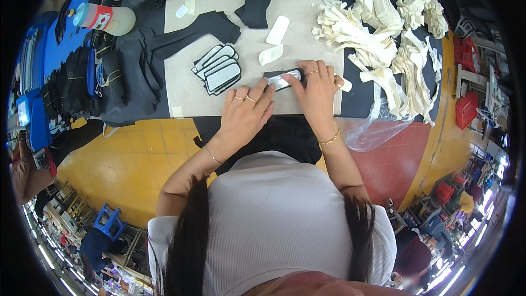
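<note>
On the pale board [192, 92] in front of me lies a small black fabric piece with a shiny whitish oblong patch [280, 81] on it. My right hand [318, 90] pinches its right end, thumb on top of the patch and fingers curled at the far edge. My left hand [246, 109] rests with fingers stretched out, the tips touching the piece's left end. Left of it is a fanned stack of white patches with black borders [219, 68]. Two loose white rounded strips, one farther off [278, 30] and one nearer [270, 54], lie beyond the piece.
Bundles of cream fabric [378, 38] cover the table's right side, above a hanging clear plastic bag [378, 126]. Black cut fabric [137, 71] is heaped at the left, beside a bottle with a red label [107, 19]. Another white strip [344, 84] lies by my right hand.
</note>
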Demonstrator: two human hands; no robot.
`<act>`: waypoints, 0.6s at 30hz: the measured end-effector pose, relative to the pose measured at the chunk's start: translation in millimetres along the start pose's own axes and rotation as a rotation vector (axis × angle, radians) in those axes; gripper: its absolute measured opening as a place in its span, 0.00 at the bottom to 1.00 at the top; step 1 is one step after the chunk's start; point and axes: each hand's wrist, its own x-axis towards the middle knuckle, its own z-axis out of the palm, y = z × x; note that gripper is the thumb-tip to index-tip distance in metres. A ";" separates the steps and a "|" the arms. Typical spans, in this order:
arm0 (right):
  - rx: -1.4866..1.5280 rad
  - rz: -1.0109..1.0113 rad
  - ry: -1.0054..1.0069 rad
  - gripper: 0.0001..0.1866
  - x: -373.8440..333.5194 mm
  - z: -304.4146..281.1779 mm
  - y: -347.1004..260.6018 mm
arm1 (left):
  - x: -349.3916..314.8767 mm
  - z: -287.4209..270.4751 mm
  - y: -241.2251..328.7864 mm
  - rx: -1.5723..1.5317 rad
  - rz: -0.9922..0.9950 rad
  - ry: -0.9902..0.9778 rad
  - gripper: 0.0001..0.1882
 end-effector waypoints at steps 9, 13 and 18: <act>0.085 -0.027 0.010 0.07 22.1 -1.4 6.1 | 24.3 6.8 5.5 -0.125 -0.138 0.119 0.17; 0.131 -0.043 0.011 0.13 42.1 10.6 -6.5 | 28.4 11.3 12.7 -0.112 -0.183 0.117 0.17; 0.427 0.149 -0.139 0.11 52.6 8.7 -11.3 | 28.3 12.6 10.4 -0.127 -0.179 0.156 0.16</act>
